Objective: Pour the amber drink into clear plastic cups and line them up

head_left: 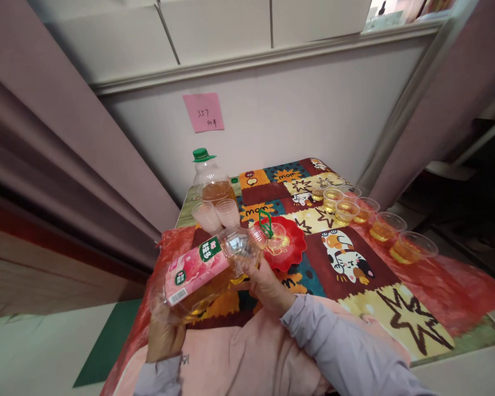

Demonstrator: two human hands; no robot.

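I hold a large clear plastic bottle [204, 269] with a pink label and amber drink inside, tilted with its neck toward the red dish. My left hand [165, 333] grips the base end, its fingers partly hidden. Around the shoulder near the neck, my right hand [268, 283] is closed. Just past the neck lies a scalloped red dish [292, 247]. A green loop [265, 224] shows over the dish beside the bottle's neck; I cannot tell whether it is attached. Stacked clear plastic cups [227, 213] stand right behind the bottle.
Another large bottle [214, 184] with a green top stands at the back left. Several cups of yellow drink [381, 226] line the table's right side. Patterned mats [348, 256] and red plastic sheeting [449, 289] cover the table. A wall with a pink note [203, 112] rises behind.
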